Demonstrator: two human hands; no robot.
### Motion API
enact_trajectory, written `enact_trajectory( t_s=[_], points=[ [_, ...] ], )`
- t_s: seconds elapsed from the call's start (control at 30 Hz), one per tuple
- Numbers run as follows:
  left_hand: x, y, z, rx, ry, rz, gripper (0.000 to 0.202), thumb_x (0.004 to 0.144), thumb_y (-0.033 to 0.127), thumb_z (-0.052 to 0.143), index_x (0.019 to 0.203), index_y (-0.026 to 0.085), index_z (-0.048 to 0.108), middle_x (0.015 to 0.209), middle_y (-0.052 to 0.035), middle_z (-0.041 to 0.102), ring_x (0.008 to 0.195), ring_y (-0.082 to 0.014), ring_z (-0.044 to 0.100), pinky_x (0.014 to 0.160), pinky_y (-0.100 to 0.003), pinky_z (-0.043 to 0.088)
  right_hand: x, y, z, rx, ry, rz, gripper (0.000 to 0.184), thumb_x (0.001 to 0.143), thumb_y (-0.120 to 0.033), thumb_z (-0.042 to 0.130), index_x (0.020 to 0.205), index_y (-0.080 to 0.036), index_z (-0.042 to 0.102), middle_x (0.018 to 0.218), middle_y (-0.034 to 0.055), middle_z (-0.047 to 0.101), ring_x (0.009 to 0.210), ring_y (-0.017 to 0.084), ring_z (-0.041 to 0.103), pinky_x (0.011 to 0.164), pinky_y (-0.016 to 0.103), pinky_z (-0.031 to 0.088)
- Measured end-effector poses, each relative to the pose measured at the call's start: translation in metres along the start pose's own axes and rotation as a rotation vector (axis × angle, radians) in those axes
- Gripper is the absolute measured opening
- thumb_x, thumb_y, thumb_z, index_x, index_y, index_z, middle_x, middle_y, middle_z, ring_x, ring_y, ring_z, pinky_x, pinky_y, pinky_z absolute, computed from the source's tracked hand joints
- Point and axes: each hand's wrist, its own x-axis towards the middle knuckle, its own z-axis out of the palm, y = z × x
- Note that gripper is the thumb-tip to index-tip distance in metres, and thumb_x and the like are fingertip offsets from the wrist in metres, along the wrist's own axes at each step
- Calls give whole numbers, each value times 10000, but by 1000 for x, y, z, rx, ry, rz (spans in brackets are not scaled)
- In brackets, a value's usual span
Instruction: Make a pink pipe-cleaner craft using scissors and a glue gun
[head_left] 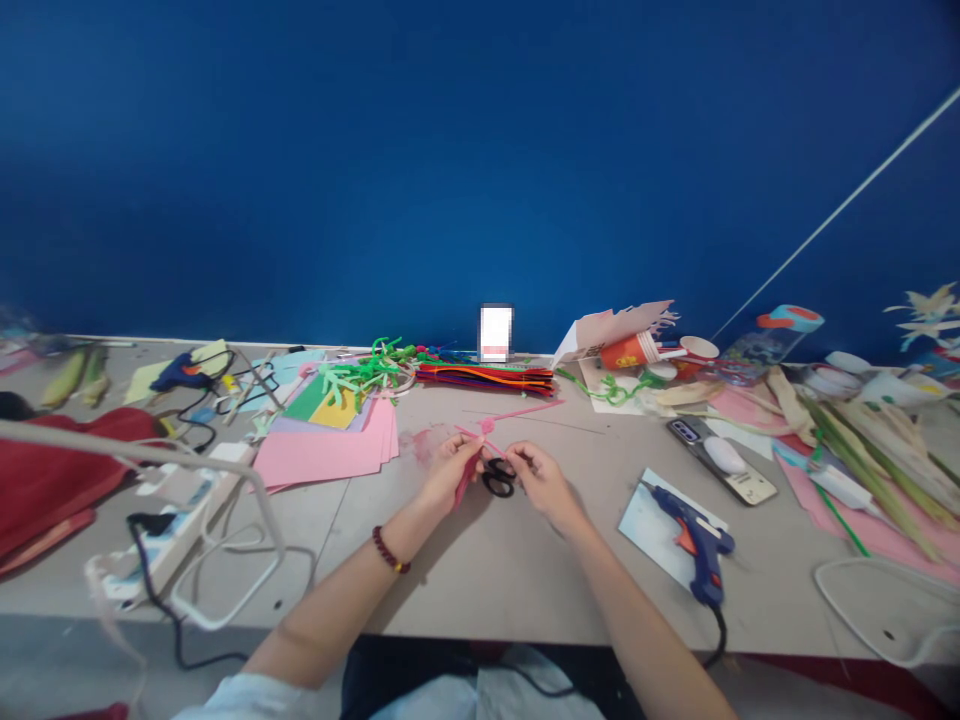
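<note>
As left fingers (466, 462) clamp one pink pipe cleaner (525, 414), right fingers (523, 462) pinch one pair black scissors (498, 480).

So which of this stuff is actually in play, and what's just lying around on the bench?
In play:
left hand, holding a pink pipe cleaner
right hand
black-handled scissors, between the hands

Lying about:
blue hot glue gun
bundle of multicoloured pipe cleaners
pink paper sheets
white power strip
</note>
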Motion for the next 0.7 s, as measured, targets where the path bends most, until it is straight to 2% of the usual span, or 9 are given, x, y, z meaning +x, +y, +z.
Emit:
enact_trajectory(
  t_s=[0.7],
  points=[
    [3, -4, -2, -28, 0, -22, 314, 616, 395, 758, 645, 130, 589, 568, 8, 619, 404, -43, 477, 373, -155, 345, -4, -8, 0, -67, -28, -86, 212, 843, -392, 487, 768, -200, 540, 736, 11, 543, 638, 130, 491, 566, 234, 405]
  ],
)
